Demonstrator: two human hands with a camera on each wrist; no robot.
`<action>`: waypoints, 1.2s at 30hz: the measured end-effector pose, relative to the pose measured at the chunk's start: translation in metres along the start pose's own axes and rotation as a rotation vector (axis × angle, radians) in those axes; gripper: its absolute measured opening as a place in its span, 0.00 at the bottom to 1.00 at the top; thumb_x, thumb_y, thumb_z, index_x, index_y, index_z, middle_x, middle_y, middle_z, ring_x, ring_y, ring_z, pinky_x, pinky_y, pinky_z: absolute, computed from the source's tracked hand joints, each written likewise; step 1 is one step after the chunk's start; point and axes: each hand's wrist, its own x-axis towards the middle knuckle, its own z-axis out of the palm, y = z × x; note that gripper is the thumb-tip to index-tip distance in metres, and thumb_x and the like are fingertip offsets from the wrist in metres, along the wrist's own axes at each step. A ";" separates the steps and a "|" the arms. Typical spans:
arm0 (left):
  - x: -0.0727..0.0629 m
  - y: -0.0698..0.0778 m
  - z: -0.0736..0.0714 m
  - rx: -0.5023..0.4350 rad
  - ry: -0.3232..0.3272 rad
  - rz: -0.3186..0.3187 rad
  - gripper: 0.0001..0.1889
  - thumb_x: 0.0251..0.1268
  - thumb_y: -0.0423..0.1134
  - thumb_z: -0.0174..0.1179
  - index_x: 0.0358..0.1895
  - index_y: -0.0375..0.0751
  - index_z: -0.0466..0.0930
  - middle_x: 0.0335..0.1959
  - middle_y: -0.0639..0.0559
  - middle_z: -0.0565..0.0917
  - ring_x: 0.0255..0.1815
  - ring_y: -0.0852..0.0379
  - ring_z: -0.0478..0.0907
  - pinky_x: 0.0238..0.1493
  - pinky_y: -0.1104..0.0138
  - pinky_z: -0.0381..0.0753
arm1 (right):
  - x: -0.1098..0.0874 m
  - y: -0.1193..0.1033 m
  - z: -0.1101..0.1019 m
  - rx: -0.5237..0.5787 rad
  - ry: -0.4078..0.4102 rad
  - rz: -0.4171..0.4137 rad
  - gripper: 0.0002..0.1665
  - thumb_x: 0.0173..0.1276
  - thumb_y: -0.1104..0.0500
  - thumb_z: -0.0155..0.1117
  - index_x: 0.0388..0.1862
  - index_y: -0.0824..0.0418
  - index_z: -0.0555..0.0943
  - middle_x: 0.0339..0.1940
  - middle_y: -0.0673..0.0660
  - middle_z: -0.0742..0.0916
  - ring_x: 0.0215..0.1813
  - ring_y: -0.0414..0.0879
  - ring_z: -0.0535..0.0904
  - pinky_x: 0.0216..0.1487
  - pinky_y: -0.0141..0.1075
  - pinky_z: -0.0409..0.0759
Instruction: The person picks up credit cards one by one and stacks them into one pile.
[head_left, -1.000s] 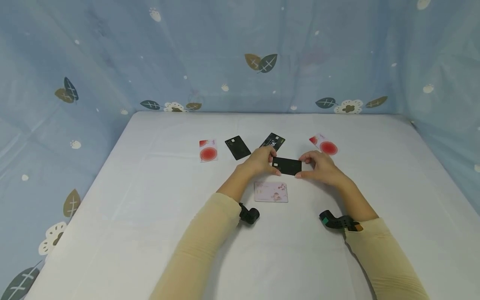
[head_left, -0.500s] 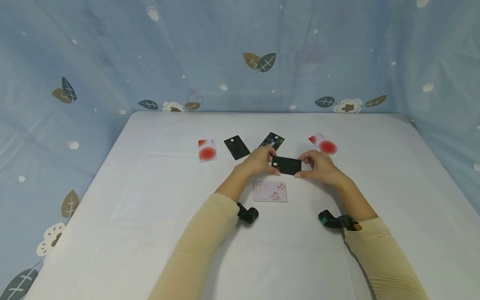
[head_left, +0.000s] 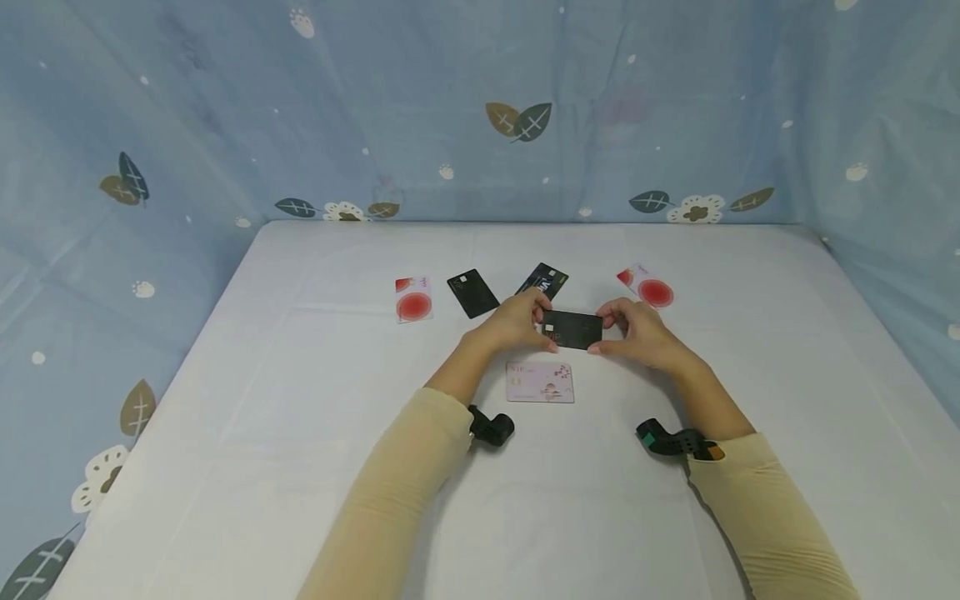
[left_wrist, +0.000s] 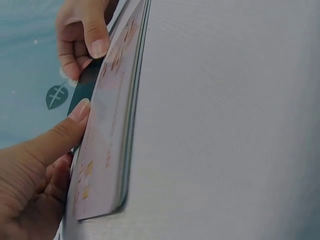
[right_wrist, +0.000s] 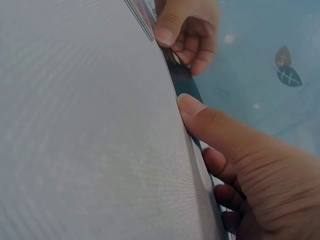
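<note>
A black bank card [head_left: 573, 331] with a small chip and faint VIP lettering is held between both hands in the head view. My left hand [head_left: 516, 322] pinches its left end between thumb and fingers. At the opposite end my right hand [head_left: 639, 335] pinches it the same way. Just in front lies a pink VIP card [head_left: 540, 382]; the left wrist view shows the pink card [left_wrist: 107, 135] on top of a thin stack with layered edges. Behind my left hand, a black Visa card [head_left: 546, 281] is partly covered by the fingers.
Another black card [head_left: 473, 293] lies at an angle further left. Beside it is a white card with a red circle [head_left: 413, 301]; a similar red-circle card [head_left: 654, 292] lies behind my right hand. A blue patterned curtain [head_left: 585, 100] borders the white table [head_left: 300, 467].
Both hands keep their hold on the black card in nearly the same place. Its face looks lighter now, and the VIP lettering shows more clearly.
</note>
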 end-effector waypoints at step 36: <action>-0.006 -0.011 -0.003 -0.045 0.011 0.060 0.34 0.48 0.41 0.73 0.61 0.37 0.72 0.39 0.52 0.76 0.38 0.60 0.72 0.42 0.72 0.72 | -0.007 -0.004 0.009 0.018 0.059 0.061 0.36 0.52 0.53 0.76 0.58 0.65 0.75 0.33 0.58 0.77 0.36 0.49 0.69 0.35 0.32 0.67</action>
